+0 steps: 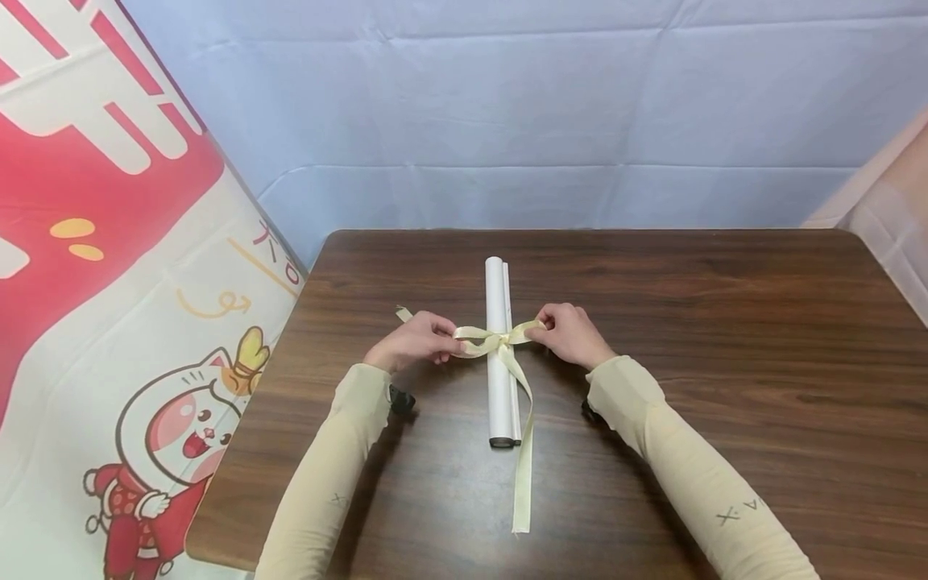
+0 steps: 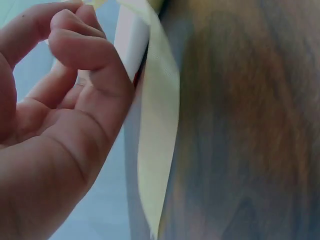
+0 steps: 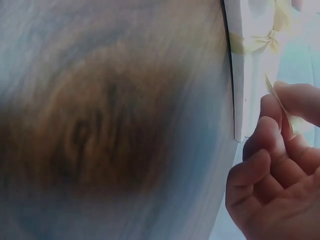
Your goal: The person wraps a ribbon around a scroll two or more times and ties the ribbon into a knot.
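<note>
A rolled white paper (image 1: 497,395) lies lengthwise on the table, its dark-edged end toward me. Around its middle runs a pale yellow ribbon (image 1: 503,341), knotted on top with loops out to both sides. My left hand (image 1: 420,340) pinches the left loop between thumb and fingers. On the other side, my right hand (image 1: 573,332) pinches the ribbon's right loop. One long ribbon tail (image 1: 523,483) hangs down past the near end of the roll; another tail tip (image 1: 403,314) shows behind the left hand. In the right wrist view the ribbon knot (image 3: 272,40) sits against the white roll.
The brown wooden table (image 1: 761,346) extends widely to the right. Behind it hangs a pale blue cloth backdrop (image 1: 507,105). A printed cartoon banner (image 1: 94,306) stands along the left side. Dark wrist devices (image 1: 401,400) sit under the cuffs.
</note>
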{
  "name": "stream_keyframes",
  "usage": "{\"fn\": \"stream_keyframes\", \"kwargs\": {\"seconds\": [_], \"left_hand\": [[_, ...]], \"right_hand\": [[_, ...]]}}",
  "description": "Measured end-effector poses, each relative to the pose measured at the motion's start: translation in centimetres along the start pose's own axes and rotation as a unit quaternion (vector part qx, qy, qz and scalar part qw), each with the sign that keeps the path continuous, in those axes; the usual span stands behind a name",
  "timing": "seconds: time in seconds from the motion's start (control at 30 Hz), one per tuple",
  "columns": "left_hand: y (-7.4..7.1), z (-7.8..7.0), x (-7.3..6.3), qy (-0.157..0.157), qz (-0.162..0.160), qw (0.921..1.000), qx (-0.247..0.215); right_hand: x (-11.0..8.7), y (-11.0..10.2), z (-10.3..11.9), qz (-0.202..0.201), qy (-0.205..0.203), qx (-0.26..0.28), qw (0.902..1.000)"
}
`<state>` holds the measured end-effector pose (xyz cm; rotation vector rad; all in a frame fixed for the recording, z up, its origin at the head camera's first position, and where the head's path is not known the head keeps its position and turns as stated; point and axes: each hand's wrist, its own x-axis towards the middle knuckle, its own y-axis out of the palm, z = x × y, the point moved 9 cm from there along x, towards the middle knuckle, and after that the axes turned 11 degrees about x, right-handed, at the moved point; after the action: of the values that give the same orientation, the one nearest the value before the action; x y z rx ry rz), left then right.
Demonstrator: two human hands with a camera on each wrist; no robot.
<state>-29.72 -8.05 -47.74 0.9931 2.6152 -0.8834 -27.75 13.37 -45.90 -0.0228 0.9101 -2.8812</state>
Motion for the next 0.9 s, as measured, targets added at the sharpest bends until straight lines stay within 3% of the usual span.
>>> {"fn": "stream_keyframes", "kwargs": {"seconds": [0.17,0.27,0.4,0.57,0.9], "left_hand": [[-1.6,0.4,-0.5,-0.026,-0.056,0.9981,0.004],[-2.6,0.3,-0.8,-0.029,-0.095,0.9933,0.059],[-3.3,0.0,-1.1,-0.023,-0.131,0.9776,0.163],[-3.3,-0.3,-1.0,-0.014,-0.145,0.9602,0.238],[-3.8,0.1,-0.9,-0.029,-0.162,0.9475,0.274]], "right_hand": [[-0.1,-0.4,0.2,-0.004,-0.003,0.002,1.0000],[-0.1,-0.6,0.3,-0.003,-0.003,0.002,1.0000],[-0.1,-0.7,0.2,-0.001,-0.001,-0.005,1.0000],[-0.3,-0.5,0.0,0.012,0.006,-0.019,0.9997],[-0.6,-0.4,-0.2,0.045,0.024,-0.041,0.9979]]}}
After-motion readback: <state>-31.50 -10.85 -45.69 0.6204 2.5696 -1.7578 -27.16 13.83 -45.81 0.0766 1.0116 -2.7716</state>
